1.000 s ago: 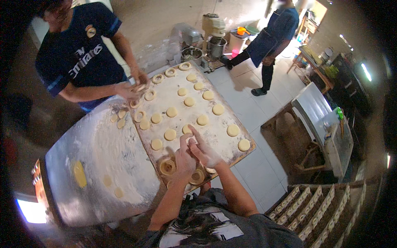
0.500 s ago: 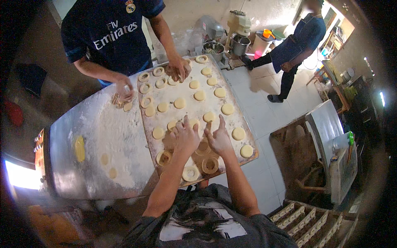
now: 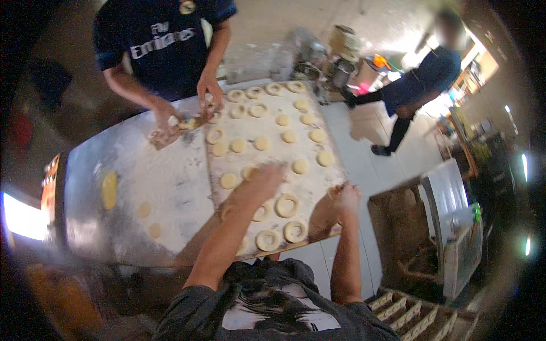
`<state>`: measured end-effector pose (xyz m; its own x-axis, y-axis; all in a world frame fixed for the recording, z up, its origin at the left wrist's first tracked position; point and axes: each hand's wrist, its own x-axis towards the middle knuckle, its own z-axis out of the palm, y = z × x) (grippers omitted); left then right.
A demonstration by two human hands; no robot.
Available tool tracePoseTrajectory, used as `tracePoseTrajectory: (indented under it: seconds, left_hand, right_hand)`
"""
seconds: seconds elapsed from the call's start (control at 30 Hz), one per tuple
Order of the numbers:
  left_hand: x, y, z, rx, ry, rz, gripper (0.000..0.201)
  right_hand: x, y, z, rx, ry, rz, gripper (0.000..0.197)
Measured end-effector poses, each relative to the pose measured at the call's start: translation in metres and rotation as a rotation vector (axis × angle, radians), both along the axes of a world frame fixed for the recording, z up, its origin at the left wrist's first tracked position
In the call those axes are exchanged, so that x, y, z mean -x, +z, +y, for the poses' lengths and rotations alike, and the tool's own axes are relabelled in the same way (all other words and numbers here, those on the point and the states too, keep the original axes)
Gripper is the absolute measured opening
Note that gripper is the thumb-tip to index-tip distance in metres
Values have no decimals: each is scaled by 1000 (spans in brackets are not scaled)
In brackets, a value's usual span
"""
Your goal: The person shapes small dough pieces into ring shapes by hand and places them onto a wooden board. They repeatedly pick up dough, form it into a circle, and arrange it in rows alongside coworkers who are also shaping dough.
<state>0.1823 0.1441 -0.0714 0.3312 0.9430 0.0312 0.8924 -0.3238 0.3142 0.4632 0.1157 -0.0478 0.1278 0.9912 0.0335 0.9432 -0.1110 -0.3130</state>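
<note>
1. And here's the dough: a large dough ring (image 3: 278, 206) sits just to the right of the left hand (image 3: 268, 179), on the body side, with more rings along the near edge.
2. The left hand is a blur over the floured board (image 3: 315, 187); whether it grips anything, I cannot tell.
3. A dough disc (image 3: 300, 166) lies just to its right, apart from the hand, and another disc (image 3: 229, 181) to its left.
4. Over at the board's right edge, the right hand (image 3: 346, 200) is blurred too, its fingers bent; again I cannot tell what, if anything, they grasp.
5. Beyond both hands, pale discs dot the board, with finished-looking rings at its far side.
6. Well left of the left hand, the desk (image 3: 91, 227) shows flour and a yellow patch (image 3: 110, 190).
7. Across the desk, beyond the left hand, a co-worker's hands (image 3: 210, 99) are busy near small dough pieces.
8. Far beyond the right hand, another person (image 3: 424, 79) stands on the tiles; mixers (image 3: 344, 44) stand by the wall.
</note>
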Motion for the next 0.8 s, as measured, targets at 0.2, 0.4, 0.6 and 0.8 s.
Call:
tracePoseTrajectory:
  seconds: [0.2, 0.4, 0.6, 0.8]
  left_hand:
    - [93, 67, -71, 74, 475, -460, 46]
    - [271, 40, -173, 78, 865, -104, 27]
    - [300, 35, -197, -177, 1007, -199, 24]
    - [326, 41, -182, 49, 780, -486, 22]
  right_hand:
    - [84, 38, 17, 86, 158, 391, 42]
    - [341, -7, 14, 282, 933, 719, 33]
    - [481, -23, 0, 197, 1047, 375, 35]
    - [463, 9, 0, 587, 872, 662, 34]
